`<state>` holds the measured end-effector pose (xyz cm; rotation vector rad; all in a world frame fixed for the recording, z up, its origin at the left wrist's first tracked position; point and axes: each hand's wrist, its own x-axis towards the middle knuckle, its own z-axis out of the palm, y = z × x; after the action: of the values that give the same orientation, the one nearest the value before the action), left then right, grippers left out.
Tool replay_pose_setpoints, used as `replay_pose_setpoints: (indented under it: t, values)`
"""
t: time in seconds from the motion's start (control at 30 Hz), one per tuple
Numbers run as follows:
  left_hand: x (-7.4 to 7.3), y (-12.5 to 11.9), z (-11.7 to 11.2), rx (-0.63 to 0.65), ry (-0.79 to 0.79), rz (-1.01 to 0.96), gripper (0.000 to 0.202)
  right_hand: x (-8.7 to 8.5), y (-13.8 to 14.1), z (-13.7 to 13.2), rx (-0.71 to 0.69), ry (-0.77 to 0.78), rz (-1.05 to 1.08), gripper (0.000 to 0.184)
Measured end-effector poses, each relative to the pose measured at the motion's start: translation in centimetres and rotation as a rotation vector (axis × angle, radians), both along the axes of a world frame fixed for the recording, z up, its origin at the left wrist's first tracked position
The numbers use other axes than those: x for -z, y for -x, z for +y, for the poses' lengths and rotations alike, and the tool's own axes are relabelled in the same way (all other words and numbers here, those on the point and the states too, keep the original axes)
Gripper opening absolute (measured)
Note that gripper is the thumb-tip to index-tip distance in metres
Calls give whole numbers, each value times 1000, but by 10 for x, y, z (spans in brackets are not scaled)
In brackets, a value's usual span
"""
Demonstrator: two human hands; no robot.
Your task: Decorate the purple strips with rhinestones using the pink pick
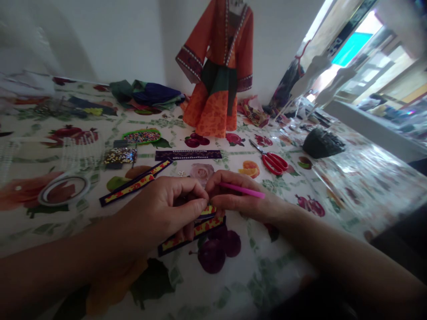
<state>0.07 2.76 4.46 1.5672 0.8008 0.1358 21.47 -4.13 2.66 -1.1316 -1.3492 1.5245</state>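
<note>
Beading standing finished on one strip, none showing on the patterned ones

Taking the meeting fingertips as the clock's centre, the patterned strip (204, 228) is lying from the centre toward seven o'clock, with a second band of the same print showing just above it. Whether these are forming one folded piece, I cannot tell. The left hand (180, 200) is curling over them, thumb and forefinger pinching; it appears to be grasping the patterned strip, though the fingers are hiding the exact grip. The right hand (240, 193) is holding a pink stick (245, 190) between thumb and forefinger, its tail pointing toward three o'clock; whether those fingertips are also nipping the cloth is staying hidden.

At eleven o'clock, a dark strip (188, 154) is carrying white beads along both long edges, so that piece is looking done. Between nine and ten, more patterned strips (136, 182) are lying overlapped, showing no beads that I can make out; these, and the piece in hand, are seemingly remaining plain. Loose white beads (181, 173) are waiting nearer, between ten and eleven, with a green dish of mixed beads (142, 135) sitting beyond. Red-handled scissors (275, 163) are resting at two, and a small orange robe (216, 75) is standing at twelve, its edges already bearing white trim.
</note>
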Motion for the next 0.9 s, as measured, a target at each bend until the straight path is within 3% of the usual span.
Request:
replay_pose_setpoints:
  t: [0.43,0.9]
  values:
    - [4,-1,1,12,-51,-8,19,-2,-2,0,27,-43,-79,10]
    - [1,0,-1,10,-27,1,19,0,0,1,10,-1,-5,12]
